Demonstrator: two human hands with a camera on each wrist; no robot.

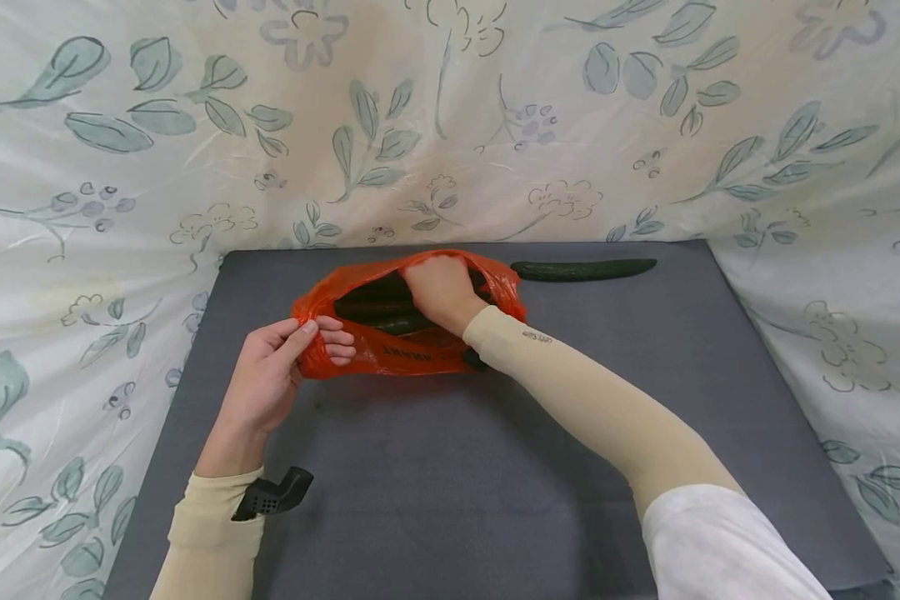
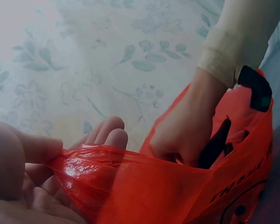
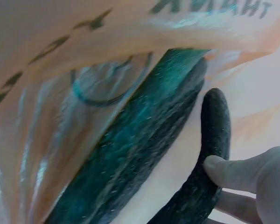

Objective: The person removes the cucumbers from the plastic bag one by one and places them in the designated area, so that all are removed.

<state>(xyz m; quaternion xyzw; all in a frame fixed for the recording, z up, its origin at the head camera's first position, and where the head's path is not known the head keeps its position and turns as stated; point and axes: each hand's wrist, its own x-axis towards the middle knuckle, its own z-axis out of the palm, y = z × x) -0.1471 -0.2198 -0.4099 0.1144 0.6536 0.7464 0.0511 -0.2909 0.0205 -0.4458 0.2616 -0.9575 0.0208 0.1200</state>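
Observation:
A red plastic bag [image 1: 382,360] with printed lettering lies on its side, its mouth held wide. My left hand [image 1: 270,367] pinches the left edge of the bag's mouth between thumb and forefinger, the other fingers loosely bent. Inside the bag are several dark green cucumbers [image 1: 371,310]. My right hand [image 1: 444,292] reaches into the bag, its fingertips hidden in the head view. In the right wrist view, its thumb and fingers grip one slim cucumber [image 3: 215,122] near the end. A thicker cucumber [image 3: 135,144] lies beside it, partly behind the bag's film.
Another cucumber [image 1: 585,270] lies alone on the dark grey table [image 1: 435,500], to the right of the bag near the back edge. A floral cloth [image 1: 457,167] hangs behind the table and down both sides.

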